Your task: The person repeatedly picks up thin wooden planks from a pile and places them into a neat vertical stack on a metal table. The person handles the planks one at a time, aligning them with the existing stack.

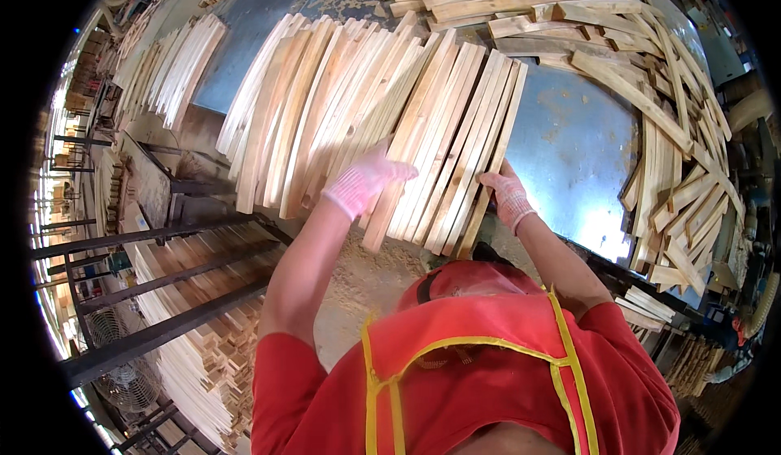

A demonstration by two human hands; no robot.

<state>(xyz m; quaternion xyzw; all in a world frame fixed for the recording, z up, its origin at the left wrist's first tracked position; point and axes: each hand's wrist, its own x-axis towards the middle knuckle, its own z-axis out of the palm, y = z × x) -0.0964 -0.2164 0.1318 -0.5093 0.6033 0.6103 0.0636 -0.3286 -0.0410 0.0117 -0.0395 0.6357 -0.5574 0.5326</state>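
Note:
A row of long pale wooden slats (358, 105) lies side by side on a blue metal table (569, 146), their near ends hanging over its front edge. My left hand (366, 177), in a pink knit glove, rests on top of the slats near the middle of the row, fingers closed over them. In the same kind of glove, my right hand (506, 193) grips the near end of the rightmost slats (480, 154). Both arms wear red sleeves.
A loose heap of wooden pieces (651, 73) covers the table's far and right side. More slats (175, 69) lie at the far left. A dark metal rack (154, 292) with stacked wood (203, 357) stands to my lower left, with a fan (122, 374) by it.

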